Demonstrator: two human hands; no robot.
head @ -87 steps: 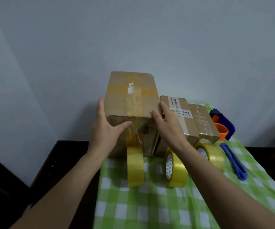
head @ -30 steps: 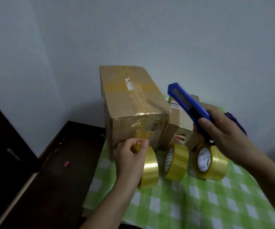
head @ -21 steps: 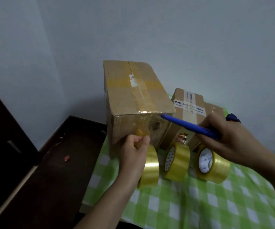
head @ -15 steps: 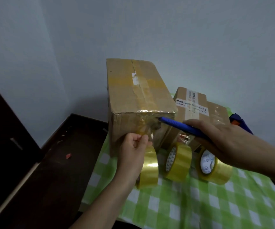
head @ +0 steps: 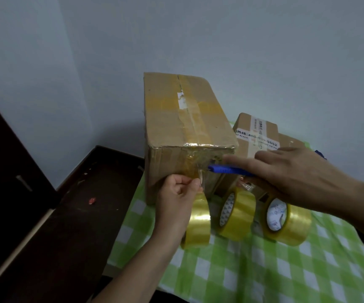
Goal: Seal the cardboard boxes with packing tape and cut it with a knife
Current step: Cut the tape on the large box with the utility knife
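brown cardboard fills the middle of my feed: a tall brown cardboard box (head: 185,127) stands at the left end of a green-and-white checked cloth (head: 264,270), its top seam covered in yellowish tape and its near face wrinkled with shiny tape. from that face a stretched strip of clear tape (head: 200,179) runs down to a yellow roll of packing tape (head: 198,224) standing on edge on the cloth.

the left hand (head: 176,202) has its fingers curled, thumb and forefinger pinching the strip just above the roll, and it hides the roll's left side from me. the right hand (head: 286,171) grips a slim blue utility knife (head: 227,169), forefinger laid out along its top. the knife lies level with its tip at the strip, right against the box face. i cannot make out the blade itself.

two more yellow tape rolls stand on edge just to the right, a middle roll (head: 237,215) and a right-hand roll with a white printed core (head: 288,221). behind them, touching the tall box, sits a smaller cardboard box with a white printed label (head: 257,136), and another low box (head: 290,142) lies beside it. my right hand and wrist block most of their fronts. a blue object (head: 320,153) peeks out past the wrist, too hidden to identify. left of the cloth is a dark brown surface (head: 67,215) with a small red scrap (head: 92,200) on it.
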